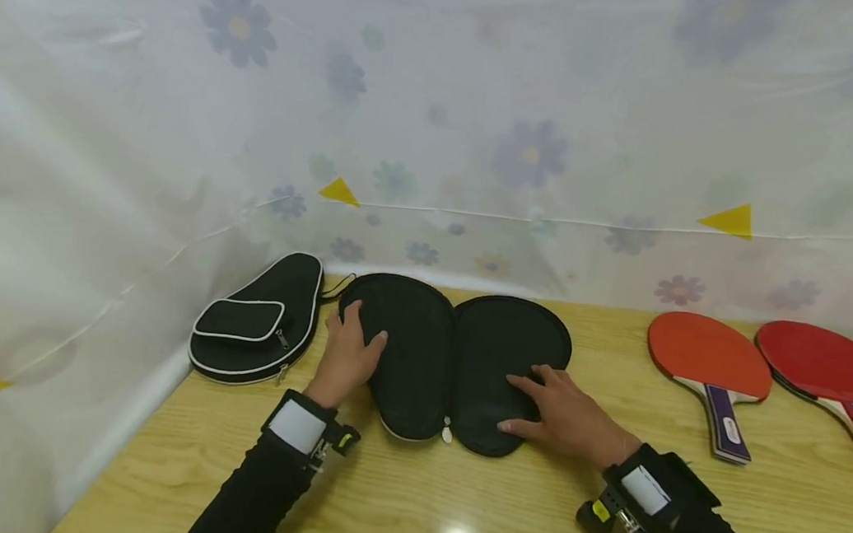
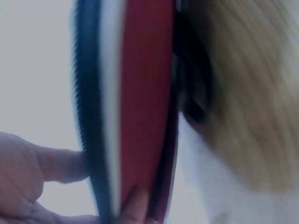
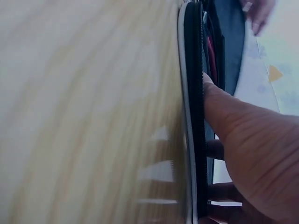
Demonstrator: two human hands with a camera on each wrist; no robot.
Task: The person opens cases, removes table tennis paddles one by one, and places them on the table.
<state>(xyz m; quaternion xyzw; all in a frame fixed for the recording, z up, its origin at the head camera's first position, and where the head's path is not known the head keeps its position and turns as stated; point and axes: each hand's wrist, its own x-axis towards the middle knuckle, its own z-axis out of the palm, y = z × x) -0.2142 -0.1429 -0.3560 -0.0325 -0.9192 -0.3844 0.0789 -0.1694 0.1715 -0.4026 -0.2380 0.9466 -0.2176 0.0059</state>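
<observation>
A black table tennis bat case (image 1: 414, 356) lies unzipped and spread like a book, black insides up, its zipper pull at the near end of the fold. My left hand (image 1: 349, 356) pinches the outer edge of its left half, thumb on the inside. In the left wrist view a finger lies against that half's red outer side (image 2: 145, 93), beside white piping. My right hand (image 1: 572, 413) rests on the right half, fingers spread over the inside near its edge. From the right wrist, the zippered rim (image 3: 194, 102) shows low on the table under the thumb.
To the left sits a second black case (image 1: 265, 280) with white piping and a small pocket. Two red table tennis bats (image 1: 710, 352) (image 1: 824, 360) lie at the right. A flowered sheet (image 1: 436, 135) hangs behind the wooden table (image 1: 396, 496).
</observation>
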